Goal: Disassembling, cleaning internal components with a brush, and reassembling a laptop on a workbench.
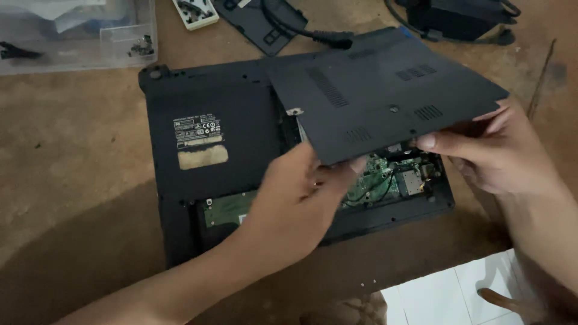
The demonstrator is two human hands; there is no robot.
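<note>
Head view shows the left hand (295, 201) gripping the near edge of a black plastic cover (385, 90), fingers curled shut around its lower left corner; the right hand (503, 153) pinches the cover's right edge, thumb on top and fingers underneath, closed on it as well; the cover sits tilted above the laptop (211, 174), which lies bottom-up on the brown counter (72, 180), and its far edge is near or touching the laptop's back. Beneath the raised cover a green circuit board (385, 180) with thin wires is exposed; a label sticker (198, 129) shows on the laptop's base. Handling this well seems to call for keeping the panel level between both hands, clear of the wires, with no twisting at the thin vents. Farther out lie a clear plastic box (78, 36) at the top left, a black cable (301, 27), and a dark power brick (457, 18).
</note>
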